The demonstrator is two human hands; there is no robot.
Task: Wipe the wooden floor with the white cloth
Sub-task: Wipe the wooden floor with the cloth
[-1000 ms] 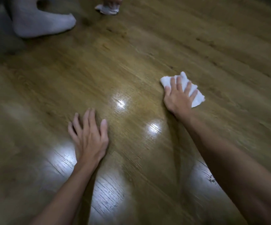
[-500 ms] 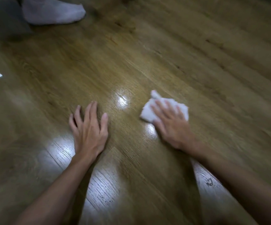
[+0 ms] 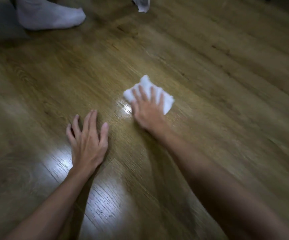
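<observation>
A small folded white cloth [image 3: 146, 84] lies on the glossy wooden floor [image 3: 209, 70] in the middle of the view. My right hand [image 3: 148, 108] presses flat on the cloth with its fingers spread and straight, and it is blurred by motion. My left hand [image 3: 87, 139] rests flat on the floor to the left of the cloth, fingers spread, holding nothing.
Another person's foot in a white sock [image 3: 51, 14] stands at the top left. A second white cloth [image 3: 142, 5] hangs into view at the top edge. Bright light reflections lie on the boards near my left wrist.
My right hand slid the cloth from the right toward the left across the floor, then a little away from me. My left hand stayed planted.
</observation>
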